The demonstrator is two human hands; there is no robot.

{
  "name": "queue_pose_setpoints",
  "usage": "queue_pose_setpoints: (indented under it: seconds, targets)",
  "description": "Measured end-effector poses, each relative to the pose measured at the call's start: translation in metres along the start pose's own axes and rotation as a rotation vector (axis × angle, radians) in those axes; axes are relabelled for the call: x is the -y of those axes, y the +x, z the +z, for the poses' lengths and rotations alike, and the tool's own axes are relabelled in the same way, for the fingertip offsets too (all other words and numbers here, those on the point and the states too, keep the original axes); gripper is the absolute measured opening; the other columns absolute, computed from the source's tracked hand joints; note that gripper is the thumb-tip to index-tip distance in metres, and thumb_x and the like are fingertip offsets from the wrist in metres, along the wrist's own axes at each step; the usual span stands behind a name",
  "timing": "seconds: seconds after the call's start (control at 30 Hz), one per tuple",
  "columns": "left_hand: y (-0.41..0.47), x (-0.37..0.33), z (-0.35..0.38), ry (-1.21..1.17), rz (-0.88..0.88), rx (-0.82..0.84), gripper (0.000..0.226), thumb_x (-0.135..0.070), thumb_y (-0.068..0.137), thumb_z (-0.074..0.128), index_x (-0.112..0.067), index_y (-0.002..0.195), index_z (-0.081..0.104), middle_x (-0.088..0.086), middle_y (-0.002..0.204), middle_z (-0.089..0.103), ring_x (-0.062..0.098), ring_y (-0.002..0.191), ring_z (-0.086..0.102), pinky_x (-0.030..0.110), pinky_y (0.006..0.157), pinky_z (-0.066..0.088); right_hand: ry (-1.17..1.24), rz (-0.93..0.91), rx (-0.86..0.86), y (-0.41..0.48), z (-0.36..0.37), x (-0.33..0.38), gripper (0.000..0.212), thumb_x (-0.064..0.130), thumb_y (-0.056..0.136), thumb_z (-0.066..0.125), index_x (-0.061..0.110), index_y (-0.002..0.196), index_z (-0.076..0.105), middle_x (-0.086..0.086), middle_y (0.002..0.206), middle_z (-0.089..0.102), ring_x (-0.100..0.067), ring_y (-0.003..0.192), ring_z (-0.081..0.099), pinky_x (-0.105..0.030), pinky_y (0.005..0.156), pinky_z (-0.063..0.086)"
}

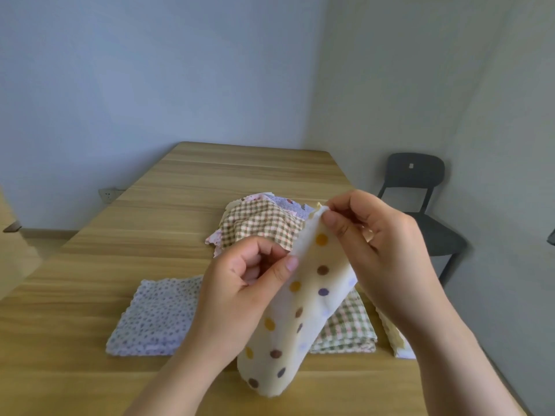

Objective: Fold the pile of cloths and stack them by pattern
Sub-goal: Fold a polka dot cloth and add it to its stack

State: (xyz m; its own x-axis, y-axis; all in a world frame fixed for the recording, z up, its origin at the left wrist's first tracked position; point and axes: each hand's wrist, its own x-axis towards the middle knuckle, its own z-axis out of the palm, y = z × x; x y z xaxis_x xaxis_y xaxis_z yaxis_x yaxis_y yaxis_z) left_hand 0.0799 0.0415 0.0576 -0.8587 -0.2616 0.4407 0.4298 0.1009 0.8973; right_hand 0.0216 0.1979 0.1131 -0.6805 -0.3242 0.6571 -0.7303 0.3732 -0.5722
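Note:
A cream cloth with coloured polka dots hangs above the table between both hands. My left hand pinches its left edge with thumb and curled fingers. My right hand pinches its top corner. Behind them lies the unfolded pile, with a brown checked cloth on top. A folded lilac cloth with small dots lies flat at the left. A folded green checked stack sits under the hanging cloth. A cream folded stack shows partly behind my right forearm.
The wooden table stretches back to the wall. A dark chair stands at the table's right side. A wall socket is at the left, low on the wall.

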Motion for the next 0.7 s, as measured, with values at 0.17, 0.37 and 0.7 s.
queue_pose_setpoints:
  seconds: [0.17,0.37,0.7]
  targets:
    - [-0.004,0.005,-0.002,0.017,0.029,0.030,0.019,-0.038,0.071,0.076,-0.021,0.072,0.068,-0.008,0.067,0.067,0.000,0.059,0.058,0.009,0.057,0.042,-0.032,-0.004,-0.009,0.001,0.001,-0.004,0.006,0.015,0.092,0.063,0.017,0.086,0.065,0.004,0.070,0.065,-0.012,0.071,0.058,-0.021,0.060,0.044]
    - [-0.010,0.010,-0.002,0.120,0.018,0.028,0.015,-0.026,0.074,0.071,-0.015,0.080,0.078,-0.008,0.074,0.074,-0.001,0.066,0.065,0.011,0.061,0.046,-0.049,-0.028,-0.047,0.003,-0.004,-0.003,0.008,0.014,0.092,0.062,0.017,0.086,0.065,0.007,0.069,0.064,-0.008,0.069,0.057,-0.012,0.057,0.041]
    - [-0.016,0.024,-0.011,0.057,-0.135,0.242,0.023,-0.040,0.072,0.074,-0.018,0.078,0.074,-0.004,0.073,0.069,0.006,0.067,0.061,0.015,0.060,0.045,-0.126,-0.038,-0.076,0.005,-0.012,-0.010,0.013,0.015,0.095,0.058,0.023,0.085,0.059,0.024,0.065,0.055,0.001,0.059,0.053,-0.007,0.049,0.034]
